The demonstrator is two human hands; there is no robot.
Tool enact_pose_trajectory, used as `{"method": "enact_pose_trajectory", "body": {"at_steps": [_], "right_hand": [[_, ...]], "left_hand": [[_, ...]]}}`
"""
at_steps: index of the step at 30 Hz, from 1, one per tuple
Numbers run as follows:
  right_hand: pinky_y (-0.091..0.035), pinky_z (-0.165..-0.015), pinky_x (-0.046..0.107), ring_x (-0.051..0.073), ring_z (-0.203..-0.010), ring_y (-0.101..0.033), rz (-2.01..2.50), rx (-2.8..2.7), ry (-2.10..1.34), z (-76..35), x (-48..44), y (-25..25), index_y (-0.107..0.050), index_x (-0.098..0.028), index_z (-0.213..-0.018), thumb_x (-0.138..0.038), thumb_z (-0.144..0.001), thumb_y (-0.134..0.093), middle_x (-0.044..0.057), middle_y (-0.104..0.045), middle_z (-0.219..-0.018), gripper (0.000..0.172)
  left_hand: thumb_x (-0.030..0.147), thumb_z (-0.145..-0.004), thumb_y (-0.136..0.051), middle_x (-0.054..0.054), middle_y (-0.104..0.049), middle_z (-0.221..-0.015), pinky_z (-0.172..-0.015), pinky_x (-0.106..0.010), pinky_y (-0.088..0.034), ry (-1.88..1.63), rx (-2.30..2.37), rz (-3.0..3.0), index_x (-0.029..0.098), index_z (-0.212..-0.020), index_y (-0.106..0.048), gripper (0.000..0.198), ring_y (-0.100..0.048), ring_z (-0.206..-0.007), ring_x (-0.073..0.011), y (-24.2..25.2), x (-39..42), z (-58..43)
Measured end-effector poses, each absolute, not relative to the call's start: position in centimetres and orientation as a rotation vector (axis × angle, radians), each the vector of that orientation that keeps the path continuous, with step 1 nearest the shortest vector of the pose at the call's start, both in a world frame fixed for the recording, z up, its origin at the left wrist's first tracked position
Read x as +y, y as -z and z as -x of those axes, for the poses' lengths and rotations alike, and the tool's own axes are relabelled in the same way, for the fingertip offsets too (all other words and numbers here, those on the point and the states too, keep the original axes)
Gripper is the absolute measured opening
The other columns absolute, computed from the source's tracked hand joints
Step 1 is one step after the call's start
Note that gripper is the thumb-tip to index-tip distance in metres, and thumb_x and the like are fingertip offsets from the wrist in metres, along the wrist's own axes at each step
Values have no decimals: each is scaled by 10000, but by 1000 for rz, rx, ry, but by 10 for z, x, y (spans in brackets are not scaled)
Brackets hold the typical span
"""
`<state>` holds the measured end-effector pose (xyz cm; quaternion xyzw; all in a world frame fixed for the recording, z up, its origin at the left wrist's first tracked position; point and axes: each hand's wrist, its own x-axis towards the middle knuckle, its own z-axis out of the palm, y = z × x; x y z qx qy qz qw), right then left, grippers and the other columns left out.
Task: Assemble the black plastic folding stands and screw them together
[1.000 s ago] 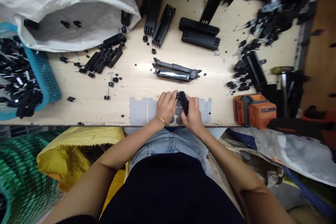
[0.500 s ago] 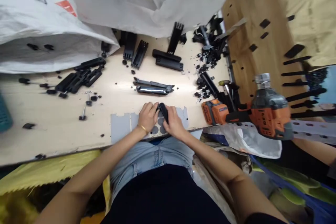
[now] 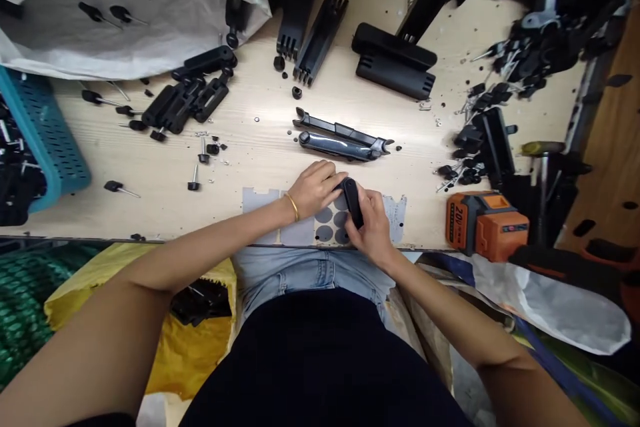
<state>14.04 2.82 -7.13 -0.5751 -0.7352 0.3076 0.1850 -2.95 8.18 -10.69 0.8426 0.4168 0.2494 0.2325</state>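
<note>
Seemingly for steadiness, the right hand (image 3: 371,221) grasps a slim black part (image 3: 353,203) over gray discs (image 3: 324,215) near the edge of the table (image 3: 255,160) — the left hand (image 3: 315,188) touches its far end; whether pinching, unclear.

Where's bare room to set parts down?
Right of the right hand, between the rightmost grey sheet and orange battery: bare. Front left, between the lone black-headed screw and leftmost grey sheet: bare, partly under the left forearm. Crowded: heaped black parts behind the battery, black blocks beside the white sack.
</note>
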Motion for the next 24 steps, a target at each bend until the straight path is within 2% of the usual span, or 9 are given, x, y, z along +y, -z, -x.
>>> {"method": "enact_pose_trajectory", "body": {"at_steps": [4,9,13,21,24], "right_hand": [[-539,-792,384,244,-992,-543,1581,-2051,-891,-142,27,72,-254,-249,-1470,-192,-807,-485,112,-477,-1139,705],[-551,-779,367,239,-990,-547,1588,-2053,-844,-142,26,73,-230,-250,-1477,-182,-813,-492,120,-477,-1152,717],[-555,-749,357,235,-976,-555,1567,-2062,-825,-141,27,74,-237,-256,-1470,-184,-808,-503,117,-480,-1142,717],[-529,-856,378,245,-1041,-549,1644,-2009,-869,-135,22,75,-273,-240,-1454,-141,-766,-500,111,-489,-1149,732],[-530,-850,379,246,-1062,-547,1616,-2043,-945,-138,26,66,-331,-211,-1426,-220,-797,-542,122,-503,-1166,663]], "left_hand": [[258,-939,-388,-48,-504,-765,-694,-337,-432,-766,1461,-2179,132,-1124,-595,305,-502,-750,-190,105,72,16],[210,-898,-434,-37,-490,-751,-664,-309,-421,-827,1297,-2201,135,-1081,-616,269,-487,-740,-179,104,72,14],[180,-874,-446,-29,-467,-740,-674,-313,-412,-914,1446,-2118,121,-1095,-612,283,-467,-728,-178,104,69,10],[203,-856,-476,-37,-485,-749,-707,-311,-428,-910,1474,-2036,122,-1074,-645,288,-492,-749,-187,107,64,4],[195,-842,-488,-38,-503,-760,-719,-307,-429,-809,1452,-2037,136,-1077,-652,292,-507,-757,-191,101,66,11]]}}
